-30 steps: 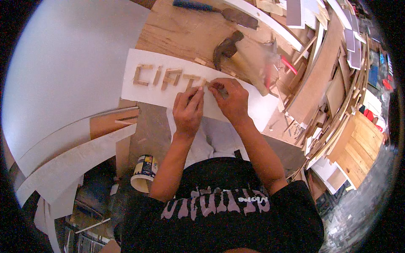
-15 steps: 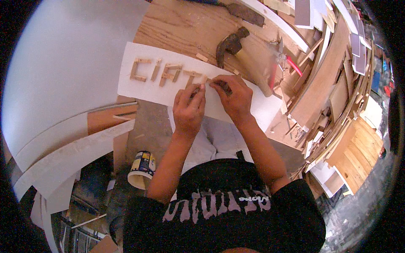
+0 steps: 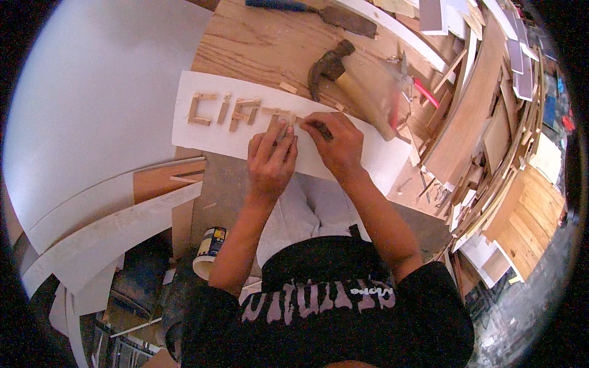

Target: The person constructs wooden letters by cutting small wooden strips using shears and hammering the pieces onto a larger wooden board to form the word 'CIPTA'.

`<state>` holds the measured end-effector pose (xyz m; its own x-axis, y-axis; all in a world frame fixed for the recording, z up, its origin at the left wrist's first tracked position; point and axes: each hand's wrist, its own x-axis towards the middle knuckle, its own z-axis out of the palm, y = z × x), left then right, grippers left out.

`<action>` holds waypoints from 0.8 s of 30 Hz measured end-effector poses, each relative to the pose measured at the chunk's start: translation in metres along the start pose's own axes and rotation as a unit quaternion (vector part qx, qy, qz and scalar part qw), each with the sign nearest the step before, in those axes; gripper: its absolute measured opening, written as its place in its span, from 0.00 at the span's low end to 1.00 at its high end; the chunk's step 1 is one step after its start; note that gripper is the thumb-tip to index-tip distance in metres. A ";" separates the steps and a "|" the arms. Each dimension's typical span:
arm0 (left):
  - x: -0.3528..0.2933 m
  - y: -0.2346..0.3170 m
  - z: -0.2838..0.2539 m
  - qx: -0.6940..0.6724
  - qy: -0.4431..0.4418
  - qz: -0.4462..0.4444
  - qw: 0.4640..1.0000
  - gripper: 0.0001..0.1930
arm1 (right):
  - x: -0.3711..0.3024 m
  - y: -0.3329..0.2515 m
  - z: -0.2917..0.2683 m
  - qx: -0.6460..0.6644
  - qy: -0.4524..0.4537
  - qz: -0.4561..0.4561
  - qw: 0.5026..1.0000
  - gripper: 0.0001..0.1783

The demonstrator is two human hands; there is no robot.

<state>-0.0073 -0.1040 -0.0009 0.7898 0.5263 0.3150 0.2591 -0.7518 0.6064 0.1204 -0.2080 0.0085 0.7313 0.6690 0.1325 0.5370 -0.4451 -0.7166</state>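
Note:
Small pale wood strips [image 3: 201, 109] lie on a long white board [image 3: 215, 140], arranged in letter-like shapes. My left hand [image 3: 271, 161] is over the board, its fingertips pressed together on a wood strip [image 3: 274, 112] of the rightmost shape, partly covering it. Close on its right, my right hand [image 3: 336, 146] pinches a small wood piece [image 3: 299, 121], mostly hidden by the fingers. The fingertips of both hands nearly meet. Beyond the board lies a claw hammer [image 3: 330, 69], its handle reaching toward the board's right end.
A blue-handled tool [image 3: 346, 21] with a wide flat blade lies at the far side of the wooden worktop [image 3: 245, 43]. Red-handled pliers [image 3: 423, 92] lie to the right, near heaped wood offcuts [image 3: 469, 110]. A bucket [image 3: 210, 248] stands below at left.
My left fingers have shifted from a raised pinch beside my right fingertips to lying lower on the wood strip. My right hand has moved slightly left. The whole view has shifted a little.

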 end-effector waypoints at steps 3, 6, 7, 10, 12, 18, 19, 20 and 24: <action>0.002 0.002 -0.001 0.026 0.008 0.014 1.000 0.10 | -0.001 0.000 -0.004 -0.001 -0.018 0.001 1.000 0.11; 0.000 0.000 0.001 0.022 0.022 0.004 1.000 0.09 | -0.002 -0.002 -0.004 0.003 -0.017 0.012 1.000 0.10; 0.001 -0.001 0.003 0.007 0.026 -0.010 1.000 0.09 | -0.002 -0.001 -0.004 0.003 -0.016 0.012 1.000 0.10; 0.005 0.001 0.006 0.008 0.038 -0.017 0.999 0.09 | -0.003 0.001 -0.003 0.001 -0.005 -0.001 1.000 0.10; 0.006 0.001 0.007 0.003 0.040 -0.027 0.999 0.10 | -0.005 0.001 -0.002 0.011 0.000 0.005 1.000 0.11; 0.005 0.005 0.007 0.025 0.010 -0.062 0.998 0.15 | -0.005 0.001 -0.002 0.018 0.003 0.009 1.000 0.10; 0.004 0.005 0.008 0.023 0.006 -0.065 0.998 0.17 | -0.004 0.001 -0.002 0.017 0.004 0.010 1.000 0.10; 0.003 0.004 0.009 0.022 0.006 -0.064 0.998 0.17 | -0.004 0.000 -0.003 0.017 0.006 0.007 1.000 0.10; 0.004 0.005 0.010 0.004 0.041 -0.077 0.996 0.17 | -0.003 -0.002 -0.005 0.010 0.006 0.022 1.000 0.11</action>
<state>0.0025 -0.1098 -0.0037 0.6923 0.6657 0.2786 0.3782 -0.6635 0.6456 0.1194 -0.2122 0.0125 0.7591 0.6420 0.1077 0.4953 -0.4623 -0.7355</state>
